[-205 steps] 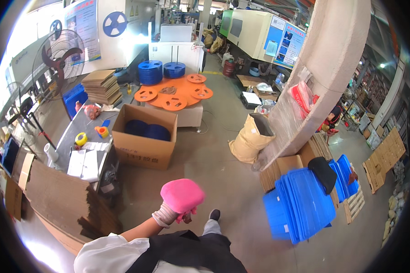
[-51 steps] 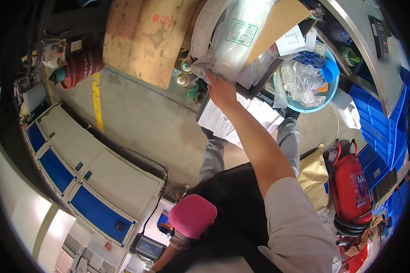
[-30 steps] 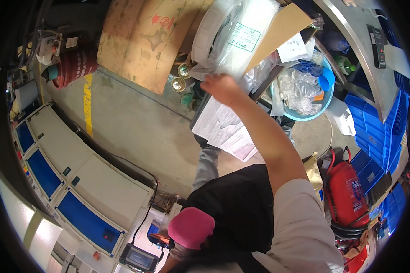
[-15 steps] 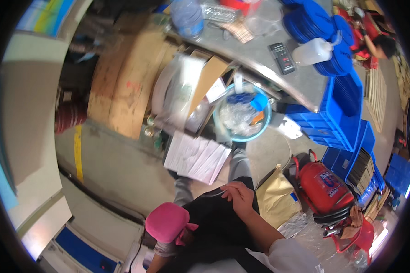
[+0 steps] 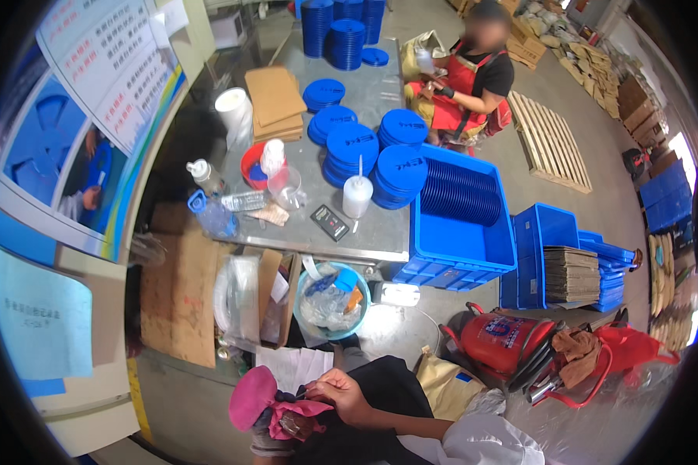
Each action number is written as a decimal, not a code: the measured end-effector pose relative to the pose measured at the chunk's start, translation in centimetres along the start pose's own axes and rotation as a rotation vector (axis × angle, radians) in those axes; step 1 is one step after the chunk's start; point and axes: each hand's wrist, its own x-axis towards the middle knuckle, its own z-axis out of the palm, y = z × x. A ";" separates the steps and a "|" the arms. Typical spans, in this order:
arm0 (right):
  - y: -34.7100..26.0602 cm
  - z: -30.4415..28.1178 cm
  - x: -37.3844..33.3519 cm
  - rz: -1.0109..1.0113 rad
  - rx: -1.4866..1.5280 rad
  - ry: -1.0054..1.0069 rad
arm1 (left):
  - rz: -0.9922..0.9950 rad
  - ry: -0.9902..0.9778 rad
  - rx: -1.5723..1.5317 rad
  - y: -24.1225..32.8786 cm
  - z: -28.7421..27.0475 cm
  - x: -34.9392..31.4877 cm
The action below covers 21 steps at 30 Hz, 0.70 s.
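A round pink padded cloth bundle [image 5: 253, 397], with loose cloth ends, is low in the view in front of my body. Inside its folds is my left hand [image 5: 293, 425], a grey cuff at its wrist; its fingers look curled around the cloth and are partly hidden. From the right, my right hand [image 5: 343, 395] reaches across my black apron [image 5: 388, 387]. Its thumb and fingertips pinch at the upper edge of the pink cloth, beside the left hand.
Ahead stands a metal table [image 5: 287, 240] with stacked blue discs [image 5: 351, 147], a white squeeze bottle [image 5: 357, 195] and a black device [image 5: 329, 222]. A blue crate [image 5: 457, 256] adjoins it. Below are a waste bucket [image 5: 364, 310] and a red tank [image 5: 496, 341]. A person [image 5: 473, 77] works beyond.
My view has tilted up, bringing more of the table and the co-worker into sight. My right hand has moved left from my apron to the pink cloth, which now shows spread-out folds.
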 end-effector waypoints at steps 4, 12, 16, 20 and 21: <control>1.5 0.6 -2.4 -0.067 0.069 0.011 | 0.061 -0.066 0.113 1.6 3.8 -3.1; 5.0 3.8 -9.1 -0.074 -0.170 -0.093 | 0.054 -0.200 0.221 2.0 -3.3 -10.3; 9.5 5.1 -13.6 -0.079 -0.182 -0.084 | 0.087 -0.232 0.233 1.3 -8.2 -14.2; 11.0 7.4 -17.9 -0.194 -0.361 -0.153 | 0.137 -0.280 0.251 0.4 -11.0 -16.1; 11.1 7.9 -18.8 -0.234 -0.470 -0.172 | 0.150 -0.295 0.258 0.0 -11.4 -16.2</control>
